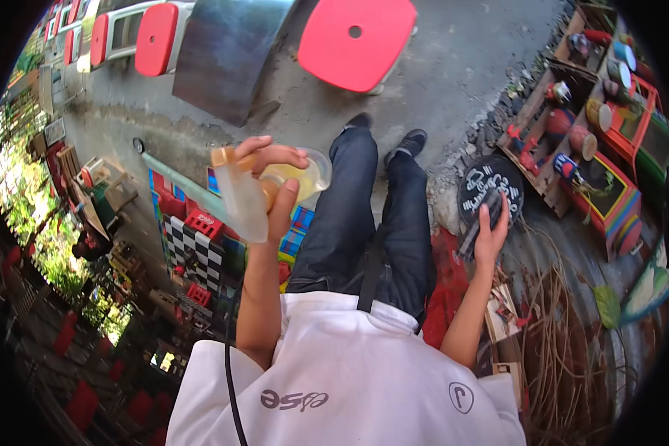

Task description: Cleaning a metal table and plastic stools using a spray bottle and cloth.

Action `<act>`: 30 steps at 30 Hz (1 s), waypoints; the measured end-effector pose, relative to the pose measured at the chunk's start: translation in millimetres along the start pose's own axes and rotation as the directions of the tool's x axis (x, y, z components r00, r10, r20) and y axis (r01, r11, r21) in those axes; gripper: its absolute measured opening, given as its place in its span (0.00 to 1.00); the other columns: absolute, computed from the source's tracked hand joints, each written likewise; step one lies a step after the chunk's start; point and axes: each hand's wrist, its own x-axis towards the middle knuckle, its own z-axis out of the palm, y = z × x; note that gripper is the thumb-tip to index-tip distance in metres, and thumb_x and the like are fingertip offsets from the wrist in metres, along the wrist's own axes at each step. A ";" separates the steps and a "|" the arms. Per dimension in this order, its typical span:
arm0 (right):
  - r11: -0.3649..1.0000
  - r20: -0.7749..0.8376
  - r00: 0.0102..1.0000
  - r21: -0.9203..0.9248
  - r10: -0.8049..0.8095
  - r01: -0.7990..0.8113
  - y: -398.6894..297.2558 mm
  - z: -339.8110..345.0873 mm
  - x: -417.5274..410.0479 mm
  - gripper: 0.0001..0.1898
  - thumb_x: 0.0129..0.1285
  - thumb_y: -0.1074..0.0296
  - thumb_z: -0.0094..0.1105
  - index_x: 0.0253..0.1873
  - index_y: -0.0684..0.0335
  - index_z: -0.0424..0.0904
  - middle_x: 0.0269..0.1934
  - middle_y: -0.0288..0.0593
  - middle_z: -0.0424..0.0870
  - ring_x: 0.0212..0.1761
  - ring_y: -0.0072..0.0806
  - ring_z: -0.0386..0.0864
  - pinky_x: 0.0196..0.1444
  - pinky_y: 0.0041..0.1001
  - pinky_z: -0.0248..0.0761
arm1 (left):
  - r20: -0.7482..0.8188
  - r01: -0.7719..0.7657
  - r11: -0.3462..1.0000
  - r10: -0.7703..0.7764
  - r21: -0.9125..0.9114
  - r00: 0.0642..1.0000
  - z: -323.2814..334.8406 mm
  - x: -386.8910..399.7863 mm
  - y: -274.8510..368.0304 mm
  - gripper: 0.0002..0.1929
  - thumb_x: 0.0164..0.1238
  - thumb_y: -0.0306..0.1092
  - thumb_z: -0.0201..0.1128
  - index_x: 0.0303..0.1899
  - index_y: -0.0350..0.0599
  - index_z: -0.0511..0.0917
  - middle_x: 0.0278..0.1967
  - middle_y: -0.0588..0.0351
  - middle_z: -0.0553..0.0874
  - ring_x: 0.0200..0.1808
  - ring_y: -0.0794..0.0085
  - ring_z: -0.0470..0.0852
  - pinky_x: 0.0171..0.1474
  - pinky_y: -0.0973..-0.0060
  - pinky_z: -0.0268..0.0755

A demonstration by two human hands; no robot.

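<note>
My left hand [279, 173] is raised in front of my body, its fingers closed around two translucent plastic containers. One is a whitish bottle [244, 206] with an orange-tan top, tilted downward. The other is a clear rounded container [312, 174] with something pale yellow in it; its orange-tan end is partly hidden by my fingers. Off to the other side, my right hand [491, 237] grips a dark, flat, elongated object [476, 226], too blurred to name exactly. Behind it is a round black board [507, 177] bearing white writing.
A red-topped stool [357, 42] stands ahead beside a dark table [228, 56]. Wooden crates [557, 120] of painted drums and figures line the right, above corrugated metal [602, 357]. A checkered panel [192, 251] and a red crate [203, 223] are at left. A black cable [228, 368] crosses my shirt.
</note>
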 end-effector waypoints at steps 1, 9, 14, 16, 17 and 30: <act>1.000 -0.009 1.000 -0.004 0.014 -0.014 9.6 8.0 -7.8 0.29 0.70 0.62 0.59 0.70 0.68 0.63 0.67 0.50 0.69 0.69 0.36 0.65 0.71 0.30 0.53 | -0.010 0.007 1.000 -0.007 0.012 1.000 0.0 -7.2 -10.9 0.24 0.59 0.27 0.61 0.55 0.35 0.61 0.37 0.51 0.84 0.44 0.63 0.83 0.60 0.65 0.68; 0.993 -0.080 0.992 0.073 0.098 -0.092 13.3 113.3 -59.7 0.28 0.71 0.63 0.58 0.71 0.66 0.62 0.65 0.47 0.69 0.65 0.34 0.67 0.69 0.31 0.57 | -0.154 0.125 0.890 -0.211 -0.438 0.965 -69.5 -19.9 -101.9 0.27 0.59 0.26 0.61 0.59 0.34 0.60 0.36 0.51 0.84 0.44 0.60 0.84 0.60 0.63 0.67; 0.981 -0.097 0.986 0.148 0.139 -0.124 -23.2 202.6 -83.0 0.29 0.70 0.63 0.59 0.71 0.67 0.62 0.65 0.49 0.71 0.64 0.35 0.69 0.68 0.32 0.59 | -0.188 0.076 0.938 -0.147 -0.339 0.971 -147.6 -12.9 -172.9 0.28 0.59 0.33 0.64 0.59 0.37 0.61 0.35 0.51 0.85 0.43 0.60 0.84 0.61 0.61 0.65; 0.998 -0.097 0.995 0.067 0.028 -0.022 -43.6 234.6 -97.4 0.29 0.68 0.64 0.60 0.70 0.67 0.63 0.67 0.51 0.69 0.68 0.37 0.67 0.70 0.32 0.57 | -0.202 0.088 0.958 -0.147 -0.273 0.968 -180.6 -12.6 -190.3 0.28 0.59 0.34 0.64 0.58 0.36 0.61 0.34 0.50 0.85 0.43 0.61 0.84 0.61 0.62 0.66; 0.990 -0.051 0.996 0.125 0.076 -0.069 -56.0 245.7 -107.2 0.30 0.68 0.63 0.61 0.70 0.67 0.63 0.68 0.50 0.68 0.70 0.36 0.65 0.71 0.31 0.55 | -0.190 0.080 0.956 -0.138 -0.284 0.972 -194.1 -14.1 -198.3 0.28 0.59 0.34 0.64 0.58 0.36 0.61 0.34 0.50 0.85 0.43 0.61 0.84 0.61 0.62 0.66; 0.975 -0.175 0.985 0.216 -0.006 0.045 -119.9 323.6 -182.6 0.32 0.66 0.60 0.63 0.70 0.66 0.63 0.65 0.52 0.71 0.67 0.37 0.69 0.69 0.32 0.58 | -0.117 -0.006 0.961 -0.027 -0.278 0.993 -240.2 -17.3 -257.9 0.30 0.56 0.27 0.59 0.61 0.33 0.59 0.34 0.48 0.84 0.44 0.60 0.84 0.59 0.63 0.70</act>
